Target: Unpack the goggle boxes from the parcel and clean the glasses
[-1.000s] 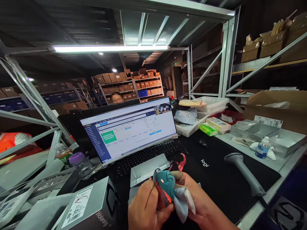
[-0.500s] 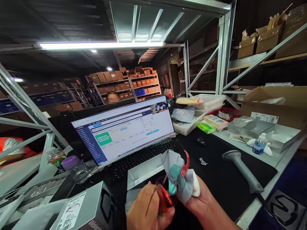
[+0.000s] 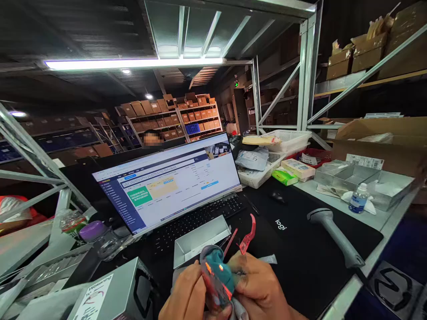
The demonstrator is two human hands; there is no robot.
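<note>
My left hand [image 3: 185, 295] and my right hand [image 3: 262, 289] are closed together at the bottom edge, low in front of the keyboard. Between them they grip red-framed glasses [image 3: 216, 284] wrapped in a teal and grey cloth [image 3: 218, 271]. My right hand presses the cloth onto a lens. Two red temple arms [image 3: 248, 233] stick up above my fingers. A small open grey box [image 3: 200, 240] lies just behind my hands.
A tilted monitor [image 3: 170, 182] and black keyboard [image 3: 196, 218] stand behind the box. A grey barcode scanner [image 3: 333, 233] lies on the black desk mat [image 3: 300, 240] at right. White baskets [image 3: 280, 151], grey trays [image 3: 347, 175] and a small bottle [image 3: 356, 198] sit farther right. A grey carton [image 3: 110, 295] is at lower left.
The cloth, spread loose over my right hand before, is now bunched tight on the lens. Both hands have dropped lower and closer together. The temple arms now stand free above them.
</note>
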